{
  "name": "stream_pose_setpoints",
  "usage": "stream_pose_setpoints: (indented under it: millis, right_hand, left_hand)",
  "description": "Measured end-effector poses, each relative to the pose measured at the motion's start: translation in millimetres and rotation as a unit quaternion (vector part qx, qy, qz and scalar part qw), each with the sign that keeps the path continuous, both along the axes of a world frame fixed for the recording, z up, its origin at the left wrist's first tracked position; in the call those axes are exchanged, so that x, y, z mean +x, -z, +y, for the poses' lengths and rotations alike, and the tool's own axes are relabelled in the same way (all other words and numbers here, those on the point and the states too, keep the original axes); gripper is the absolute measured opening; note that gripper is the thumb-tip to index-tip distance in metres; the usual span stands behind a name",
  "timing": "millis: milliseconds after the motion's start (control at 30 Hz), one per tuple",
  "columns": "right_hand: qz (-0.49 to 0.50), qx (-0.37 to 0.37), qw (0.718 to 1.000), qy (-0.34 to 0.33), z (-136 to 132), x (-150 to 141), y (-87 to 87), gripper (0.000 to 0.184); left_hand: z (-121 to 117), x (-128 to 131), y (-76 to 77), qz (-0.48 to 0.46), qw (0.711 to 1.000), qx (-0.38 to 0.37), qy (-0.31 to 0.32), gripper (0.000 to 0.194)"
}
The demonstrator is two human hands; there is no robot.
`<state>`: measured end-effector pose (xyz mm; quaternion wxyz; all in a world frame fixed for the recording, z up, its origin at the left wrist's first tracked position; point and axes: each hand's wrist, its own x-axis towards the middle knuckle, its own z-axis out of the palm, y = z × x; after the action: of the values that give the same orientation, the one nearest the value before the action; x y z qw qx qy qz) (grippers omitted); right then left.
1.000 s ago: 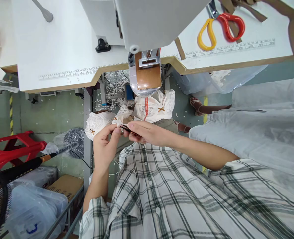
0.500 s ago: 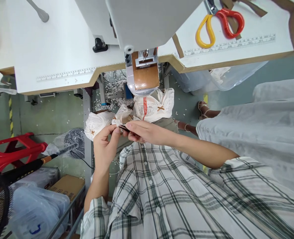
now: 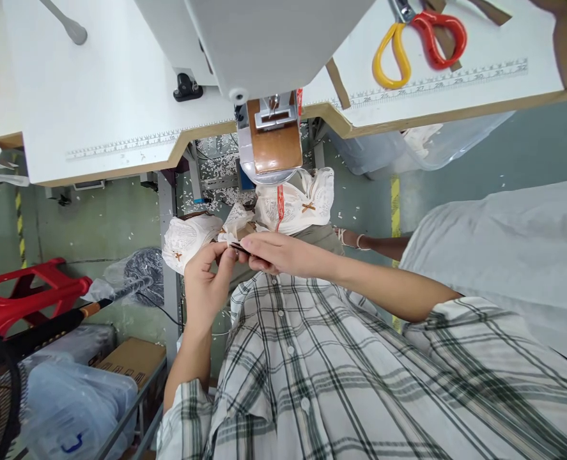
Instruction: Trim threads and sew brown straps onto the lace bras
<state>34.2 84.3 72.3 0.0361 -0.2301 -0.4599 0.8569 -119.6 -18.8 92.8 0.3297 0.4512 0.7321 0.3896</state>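
Note:
A white lace bra with small brown bows hangs below the sewing machine's arm, over my lap. Its other cup lies to the left. My left hand pinches a white edge of the bra between thumb and forefinger. In my right hand is a slim dark tool that looks like thread snips, its tips at the pinched edge. The fingers hide most of the tool. A red printed tape runs down across the bra.
The sewing machine stands above my hands on a white table with printed rulers. Scissors and brown strips lie at the right. A red stool and plastic bins stand left. Another person in white clothing is at right.
My hands stay close together at the same edge, with the left turned slightly inward. At the right, the other person's clothing and feet have shifted. The view has moved a little.

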Motion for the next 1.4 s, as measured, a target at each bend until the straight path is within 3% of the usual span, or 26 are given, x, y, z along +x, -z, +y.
stream_pose_setpoints:
  millis: [333,567,700,900,1167,1333,1400]
  right_hand:
    - [-0.024,-0.005,1.000,0.001,2,-1,-1.8,0.034]
    - [-0.025,-0.011,0.999,0.017,-2,-1,8.4,0.039]
    - [-0.001,-0.031,0.999,0.014,-4,-1,16.2,0.040]
    - [0.000,-0.078,0.997,0.022,-7,-2,16.6,0.034]
    - [0.007,-0.083,0.996,0.017,-9,-1,23.5,0.037]
    - [0.038,-0.123,0.992,0.019,-9,4,24.7,0.037]
    - [0.050,-0.100,0.993,0.029,-9,8,22.5,0.040]
  left_hand:
    - [3,-5,3.3,0.171,0.979,0.056,0.101,0.016]
    - [3,-4,6.3,0.182,0.976,0.054,0.107,0.017]
    - [3,-4,7.1,0.159,0.981,0.044,0.100,0.018]
    - [-2,-4,12.3,0.045,0.997,0.002,0.062,0.020]
    - [-2,-3,12.6,0.078,0.994,0.015,0.071,0.019]
    - [-6,-2,18.4,-0.048,0.998,-0.006,0.040,0.018]
    - [-8,-2,19.7,-0.087,0.996,-0.016,0.013,0.019]
